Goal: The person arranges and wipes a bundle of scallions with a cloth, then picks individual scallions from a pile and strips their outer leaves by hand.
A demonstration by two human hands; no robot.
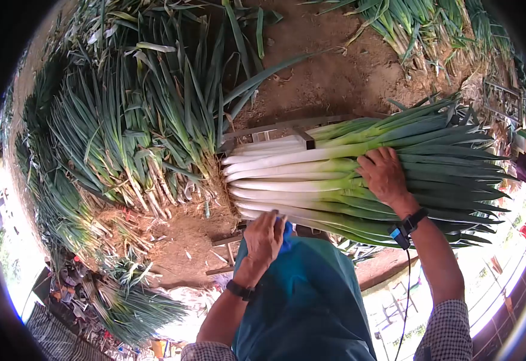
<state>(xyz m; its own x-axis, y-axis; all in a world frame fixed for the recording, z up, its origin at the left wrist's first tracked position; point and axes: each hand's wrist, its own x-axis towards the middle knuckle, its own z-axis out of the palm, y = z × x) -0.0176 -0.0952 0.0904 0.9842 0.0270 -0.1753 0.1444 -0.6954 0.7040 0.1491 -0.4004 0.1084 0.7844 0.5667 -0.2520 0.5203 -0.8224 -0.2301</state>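
Observation:
A wide bundle of large green onions [293,170], white stalks to the left and dark leaves to the right, lies across a low metal frame [302,137]. On the bundle, where the stalks turn green, my right hand [386,174] rests with its fingers spread and slightly bent. My left hand [264,239] is at the near edge of the white stalks, its fingers closed around a small blue thing [286,236] that I cannot make out fully. Whether that hand also touches the stalks is unclear.
Untrimmed green onions with roots and soil form a big pile [124,120] at left. Another heap [419,30] lies at the far right, and a smaller bunch [136,310] at lower left. Brown soil [317,78] shows beyond the frame. A black cable [406,301] hangs from my right wrist.

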